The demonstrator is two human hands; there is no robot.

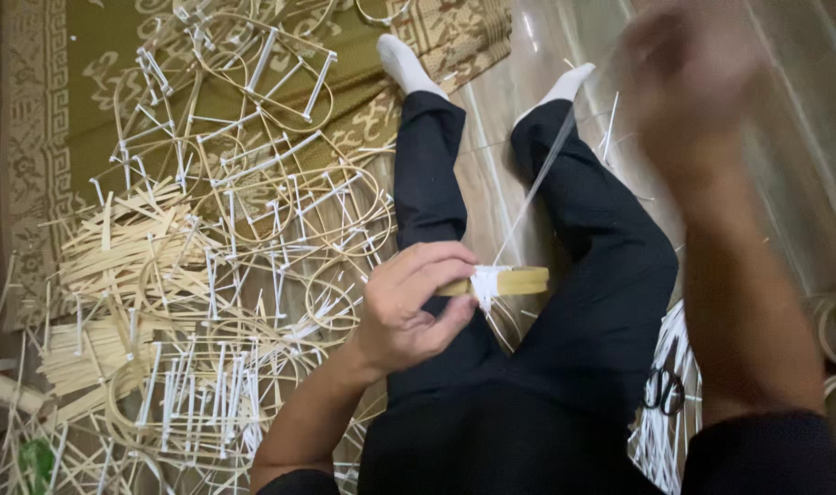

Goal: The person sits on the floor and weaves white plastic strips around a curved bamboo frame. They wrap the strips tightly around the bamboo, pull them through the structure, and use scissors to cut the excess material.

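Right hand (pixel 688 87), raised close to lens, motion-blurred; grip unreadable, though taut white string (pixel 535 188) runs up toward it. Left hand (pixel 409 307) pinches bamboo strip bundle (pixel 509 280) over lap, fingers closed around one end. White binding already wound around bundle's middle; wrap looks part done, string not yet cut. Scissors (pixel 663 390) lie by right thigh. Heap of finished bamboo frames (pixel 253 229) covers patterned mat (pixel 33 137) at left; loose strips remain.

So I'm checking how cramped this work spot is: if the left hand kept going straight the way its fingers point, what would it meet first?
The left hand points right along the bamboo strip it grips. Past that strip's end, the first thing is probably the black trouser leg, though depth is unclear.
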